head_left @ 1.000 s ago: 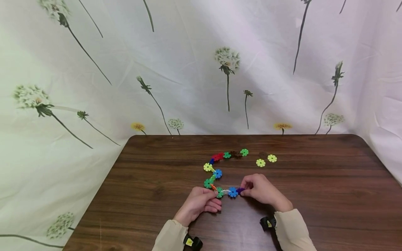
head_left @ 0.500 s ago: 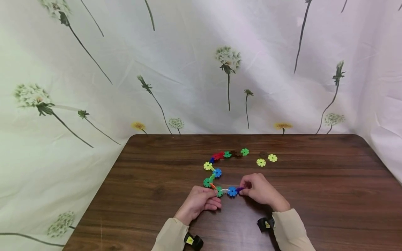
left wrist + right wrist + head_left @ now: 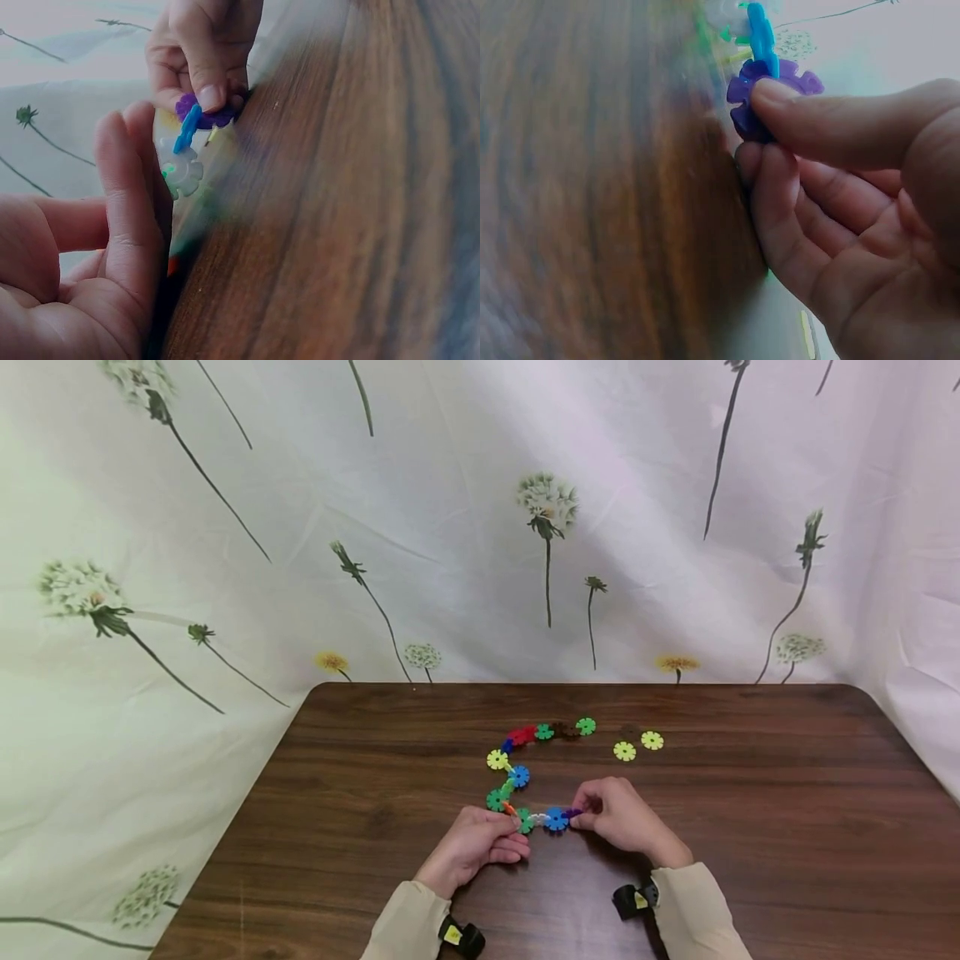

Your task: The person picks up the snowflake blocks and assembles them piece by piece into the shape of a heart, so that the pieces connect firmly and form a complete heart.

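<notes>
A chain of interlocking notched plastic discs winds over the table. At its near end, the left hand pinches a green disc beside an orange disc. From there a white disc links to a blue disc, and a purple disc is joined to the blue one. Thumb and fingers of the right hand pinch the purple disc. In the right wrist view the blue disc stands edge-on in the purple disc. The left wrist view hides the left hand's grip behind its fingers.
The chain runs back past a yellow disc and red discs to a green end disc. Loose yellow discs and a dark brown disc lie to its right. A floral cloth hangs behind the wooden table.
The right wrist has shifted slightly left. Both hands keep their hold on the same discs, and the rest of the chain lies as before.
</notes>
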Motion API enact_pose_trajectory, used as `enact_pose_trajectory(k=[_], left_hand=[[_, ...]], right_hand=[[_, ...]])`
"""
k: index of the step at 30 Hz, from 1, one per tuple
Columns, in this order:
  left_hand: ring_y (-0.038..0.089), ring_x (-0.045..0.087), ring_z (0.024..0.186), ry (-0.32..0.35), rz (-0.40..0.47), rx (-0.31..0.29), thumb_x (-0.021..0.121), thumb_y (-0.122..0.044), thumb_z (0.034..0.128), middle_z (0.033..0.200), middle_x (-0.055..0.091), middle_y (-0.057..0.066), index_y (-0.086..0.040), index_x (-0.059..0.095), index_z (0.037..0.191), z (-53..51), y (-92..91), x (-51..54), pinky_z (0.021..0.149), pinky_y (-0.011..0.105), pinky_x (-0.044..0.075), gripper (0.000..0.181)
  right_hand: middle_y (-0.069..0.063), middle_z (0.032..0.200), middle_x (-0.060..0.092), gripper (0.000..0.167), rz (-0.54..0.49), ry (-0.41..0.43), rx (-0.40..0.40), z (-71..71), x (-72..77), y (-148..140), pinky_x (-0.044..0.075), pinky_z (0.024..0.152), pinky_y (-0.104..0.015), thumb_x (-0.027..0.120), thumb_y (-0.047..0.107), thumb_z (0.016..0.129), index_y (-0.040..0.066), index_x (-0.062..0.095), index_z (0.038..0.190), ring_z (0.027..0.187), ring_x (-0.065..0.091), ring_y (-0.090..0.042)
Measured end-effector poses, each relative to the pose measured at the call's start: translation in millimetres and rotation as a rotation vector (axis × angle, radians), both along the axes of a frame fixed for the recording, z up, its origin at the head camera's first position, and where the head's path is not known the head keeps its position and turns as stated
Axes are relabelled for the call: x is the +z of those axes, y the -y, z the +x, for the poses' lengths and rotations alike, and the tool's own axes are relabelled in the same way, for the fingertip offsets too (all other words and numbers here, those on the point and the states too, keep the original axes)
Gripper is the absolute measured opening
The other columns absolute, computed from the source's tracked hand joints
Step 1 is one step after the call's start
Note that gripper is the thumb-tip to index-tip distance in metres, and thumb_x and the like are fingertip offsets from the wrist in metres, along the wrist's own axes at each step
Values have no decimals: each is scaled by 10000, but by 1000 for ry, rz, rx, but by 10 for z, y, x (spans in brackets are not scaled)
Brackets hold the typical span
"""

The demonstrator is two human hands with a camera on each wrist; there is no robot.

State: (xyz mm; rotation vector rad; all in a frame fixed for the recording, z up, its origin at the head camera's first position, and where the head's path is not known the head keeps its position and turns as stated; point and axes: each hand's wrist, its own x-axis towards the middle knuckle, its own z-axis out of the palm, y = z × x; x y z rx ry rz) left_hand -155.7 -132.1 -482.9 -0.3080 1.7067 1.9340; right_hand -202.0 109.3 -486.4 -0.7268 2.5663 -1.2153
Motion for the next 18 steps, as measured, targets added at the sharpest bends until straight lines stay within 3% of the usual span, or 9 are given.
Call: enact_pose_trajectory(k=[18], left_hand=[[115, 710, 682, -5, 17, 3, 550, -85, 966, 767, 719, 73, 112, 634, 1056, -2, -7, 7, 651, 231, 587, 233]], right_hand=[[85, 705, 639, 120, -9, 34, 5, -6, 32, 16, 457, 597, -197, 766, 115, 802, 153, 663, 753, 643, 538, -24]])
